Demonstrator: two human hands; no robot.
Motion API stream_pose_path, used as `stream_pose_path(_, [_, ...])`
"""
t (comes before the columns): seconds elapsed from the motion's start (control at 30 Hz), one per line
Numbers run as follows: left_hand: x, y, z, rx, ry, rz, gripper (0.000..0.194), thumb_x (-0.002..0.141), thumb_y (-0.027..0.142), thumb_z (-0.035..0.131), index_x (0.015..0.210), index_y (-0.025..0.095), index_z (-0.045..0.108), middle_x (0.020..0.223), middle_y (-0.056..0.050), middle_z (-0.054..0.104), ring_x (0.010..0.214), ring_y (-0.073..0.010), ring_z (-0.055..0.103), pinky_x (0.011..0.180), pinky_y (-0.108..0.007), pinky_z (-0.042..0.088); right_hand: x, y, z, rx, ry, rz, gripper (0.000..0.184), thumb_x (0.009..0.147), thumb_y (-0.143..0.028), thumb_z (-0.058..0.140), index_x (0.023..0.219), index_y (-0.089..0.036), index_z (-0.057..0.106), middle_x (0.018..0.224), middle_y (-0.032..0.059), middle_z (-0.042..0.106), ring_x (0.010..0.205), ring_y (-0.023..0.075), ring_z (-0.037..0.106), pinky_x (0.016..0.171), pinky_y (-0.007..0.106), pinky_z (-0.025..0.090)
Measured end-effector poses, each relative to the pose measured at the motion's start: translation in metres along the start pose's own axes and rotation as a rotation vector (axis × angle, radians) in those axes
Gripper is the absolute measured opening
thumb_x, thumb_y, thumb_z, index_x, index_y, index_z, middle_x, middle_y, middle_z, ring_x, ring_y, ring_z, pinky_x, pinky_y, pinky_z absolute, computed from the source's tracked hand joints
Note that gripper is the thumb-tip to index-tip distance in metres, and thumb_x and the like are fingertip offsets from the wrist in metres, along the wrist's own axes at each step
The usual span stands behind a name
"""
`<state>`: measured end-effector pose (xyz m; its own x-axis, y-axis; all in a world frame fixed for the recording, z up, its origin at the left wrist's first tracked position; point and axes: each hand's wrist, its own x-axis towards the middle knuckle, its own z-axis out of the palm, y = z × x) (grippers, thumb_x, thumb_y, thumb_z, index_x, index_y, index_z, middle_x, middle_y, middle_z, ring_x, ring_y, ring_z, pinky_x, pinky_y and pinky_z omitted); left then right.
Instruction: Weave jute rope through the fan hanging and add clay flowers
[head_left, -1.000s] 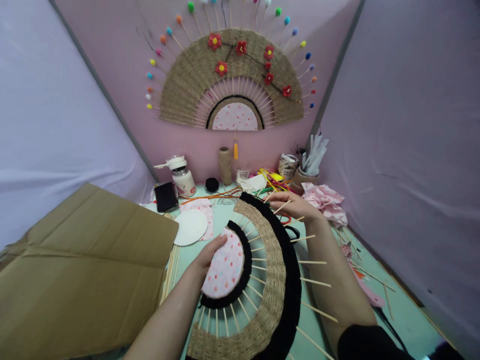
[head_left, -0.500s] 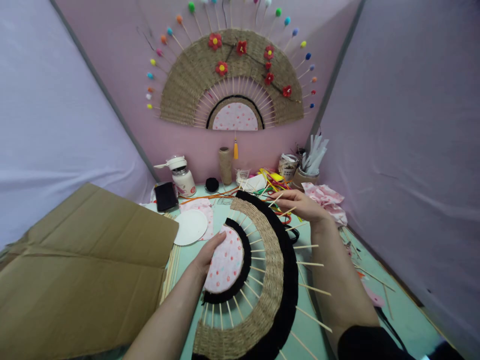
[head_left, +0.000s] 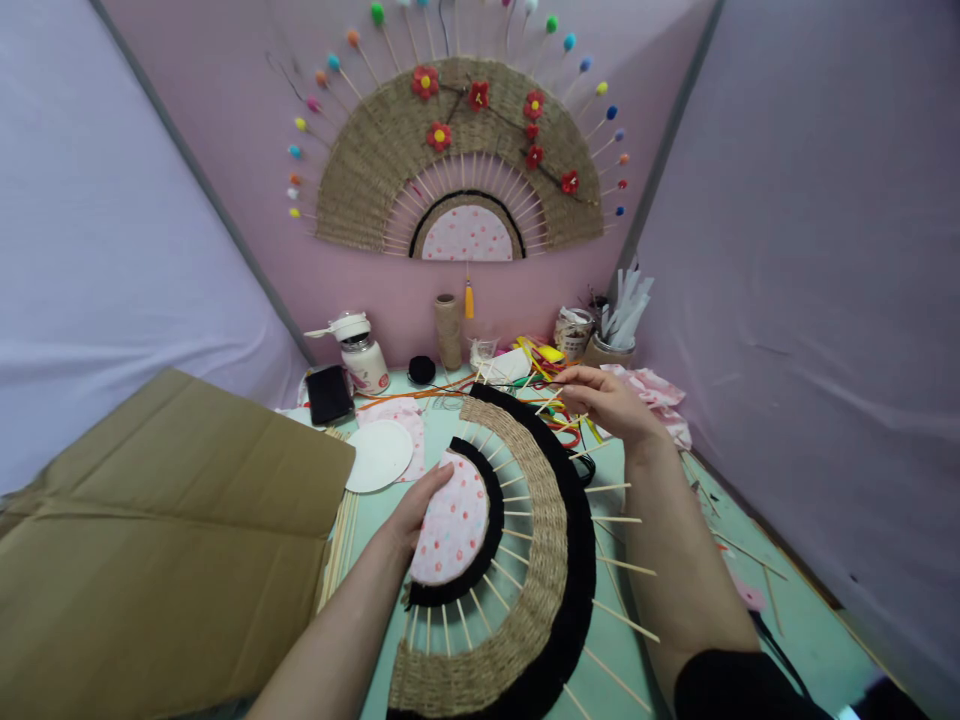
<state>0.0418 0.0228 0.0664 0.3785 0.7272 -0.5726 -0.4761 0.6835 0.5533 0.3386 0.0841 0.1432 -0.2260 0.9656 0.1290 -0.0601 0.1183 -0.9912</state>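
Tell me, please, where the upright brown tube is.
In the head view, the tube stands at back centre, just right of the round black bundle.

Dim, soft light; faint shadows; stretched edges.

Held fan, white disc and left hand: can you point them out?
Held fan [head_left: 548, 520]: head view, its woven tan band.
White disc [head_left: 380, 456]: head view, its middle.
Left hand [head_left: 413, 503]: head view, near the thumb's base.
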Motion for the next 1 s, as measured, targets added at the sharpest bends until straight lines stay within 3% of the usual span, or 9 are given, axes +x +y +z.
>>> stream_pose_path(0.17, [-0.001, 0.0, 0.005, 0.022, 0.031, 0.026, 0.013, 0.083, 0.02, 0.059, 0.093, 0.012, 0.061, 0.071, -0.007, 0.072, 0.062, -0.0193, 0.069, 0.064, -0.027, 0.051, -0.001, 0.002, -0.005, -0.001, 0.006, -0.022, 0.018, 0.071, -0.027, 0.066, 0.087, -0.019, 0.063, 0.054, -0.0066, 0.044, 0.05, 0.0067, 0.033, 0.047, 0.022, 0.023])
stream_pose_path(0.37, [0.0, -0.001, 0.004, 0.019, 0.056, 0.041, 0.01, 0.083, 0.019, 0.058, 0.091, 0.012, 0.06, 0.069, -0.007, 0.072, 0.06, -0.0194, 0.069, 0.064, -0.028, 0.052, -0.005, 0.0, -0.011, -0.113, 0.038, -0.001, 0.025, 0.071, -0.034, 0.069, 0.091, -0.019, 0.065, 0.068, -0.0022, 0.053, 0.057, 0.0083, 0.044, 0.051, 0.022, 0.032])
stream_pose_path(0.6, [-0.003, 0.002, 0.007, -0.018, 0.098, 0.013, 0.028, 0.084, 0.025, 0.056, 0.108, 0.009, 0.06, 0.07, -0.009, 0.072, 0.061, -0.0222, 0.069, 0.068, -0.032, 0.053, -0.004, -0.002, -0.007, -0.082, 0.004, -0.008, 0.027, 0.074, -0.041, 0.067, 0.087, -0.017, 0.067, 0.057, -0.0044, 0.045, 0.051, 0.007, 0.038, 0.047, 0.022, 0.026])
stream_pose_path(0.8, [-0.002, 0.002, 0.004, -0.052, 0.111, 0.036, 0.038, 0.087, 0.029, 0.053, 0.115, 0.004, 0.057, 0.072, -0.012, 0.073, 0.062, -0.0239, 0.07, 0.07, -0.035, 0.054, -0.001, 0.0, -0.001, -0.096, -0.002, 0.016, 0.032, 0.075, -0.038, 0.065, 0.099, -0.018, 0.067, 0.058, -0.003, 0.049, 0.051, 0.0084, 0.039, 0.046, 0.023, 0.026])
stream_pose_path(1.0, [0.002, 0.002, 0.0, -0.123, 0.056, 0.039, 0.038, 0.088, 0.03, 0.052, 0.113, 0.003, 0.058, 0.072, -0.013, 0.073, 0.062, -0.0229, 0.07, 0.066, -0.032, 0.055, -0.001, -0.007, 0.007, -0.241, -0.154, 0.079, 0.027, 0.072, -0.036, 0.063, 0.09, -0.017, 0.07, 0.065, 0.0011, 0.056, 0.054, 0.0096, 0.042, 0.048, 0.024, 0.031])
